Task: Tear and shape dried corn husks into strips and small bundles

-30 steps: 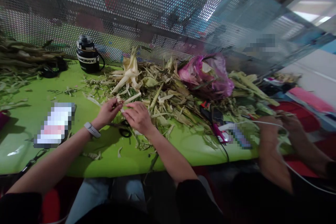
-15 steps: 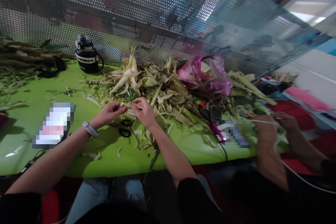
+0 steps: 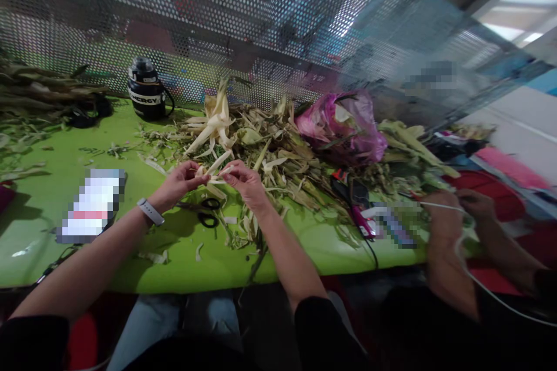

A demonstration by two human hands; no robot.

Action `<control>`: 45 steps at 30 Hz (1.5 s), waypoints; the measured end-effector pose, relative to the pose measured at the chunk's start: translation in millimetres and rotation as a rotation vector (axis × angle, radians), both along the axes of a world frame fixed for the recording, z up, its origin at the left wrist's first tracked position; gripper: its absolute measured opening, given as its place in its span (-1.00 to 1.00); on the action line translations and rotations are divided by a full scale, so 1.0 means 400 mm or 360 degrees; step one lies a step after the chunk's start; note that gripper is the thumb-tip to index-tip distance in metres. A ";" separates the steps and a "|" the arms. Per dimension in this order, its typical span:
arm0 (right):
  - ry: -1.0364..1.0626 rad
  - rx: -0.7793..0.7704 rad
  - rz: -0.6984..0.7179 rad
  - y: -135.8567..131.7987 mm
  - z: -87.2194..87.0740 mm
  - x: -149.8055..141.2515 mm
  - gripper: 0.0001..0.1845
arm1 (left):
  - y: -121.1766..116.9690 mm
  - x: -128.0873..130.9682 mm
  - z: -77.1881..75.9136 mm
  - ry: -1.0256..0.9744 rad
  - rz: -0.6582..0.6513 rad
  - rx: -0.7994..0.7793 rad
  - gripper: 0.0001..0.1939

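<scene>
Pale strips of corn husk [image 3: 216,177] stretch between my two hands, above the green table. My left hand [image 3: 186,178], with a white wristband, pinches the strips at their left end. Fingers of my right hand [image 3: 246,183] close on the right end, a short gap away. Just under the hands lie black-handled scissors [image 3: 209,213], their blades partly hidden by my left wrist. Behind, a heap of dried corn husks [image 3: 278,153] spreads out, with a peeled-back cream husk [image 3: 219,122] standing on it.
A black jug [image 3: 147,93] stands at the back left, a phone [image 3: 90,208] in front of it. Right of the heap are a pink plastic bag [image 3: 343,127] and a magenta-handled tool [image 3: 363,221]. A co-worker's hands [image 3: 461,206] are at the far right. Perforated metal sheeting [image 3: 261,29] bounds the back.
My right hand has shifted slightly right, and the gap between the hands is wider. More of the pale husk strips shows between them. The camera view has moved slightly.
</scene>
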State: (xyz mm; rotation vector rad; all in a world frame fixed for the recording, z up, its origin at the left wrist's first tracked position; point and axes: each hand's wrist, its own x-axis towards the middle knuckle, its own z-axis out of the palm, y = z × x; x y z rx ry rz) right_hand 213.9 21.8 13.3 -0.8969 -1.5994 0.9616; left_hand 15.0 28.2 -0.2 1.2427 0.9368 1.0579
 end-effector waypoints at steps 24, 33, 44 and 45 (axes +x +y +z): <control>-0.0393 -0.0121 -0.0096 -0.011 -0.023 -0.021 -0.77 | 0.002 0.004 -0.027 0.0095 -0.0111 0.0038 -0.56; -0.0450 -0.0143 -0.0080 -0.006 -0.026 -0.016 -0.72 | -0.001 0.008 -0.036 0.0127 -0.0160 0.0036 -0.53; -0.0603 -0.0067 -0.0136 -0.017 -0.022 -0.013 -0.80 | 0.007 0.004 -0.044 0.0294 -0.0132 0.0080 -0.51; -0.0639 -0.0020 -0.0142 -0.019 -0.023 -0.017 -0.79 | 0.005 0.005 -0.043 0.0290 -0.0143 0.0077 -0.52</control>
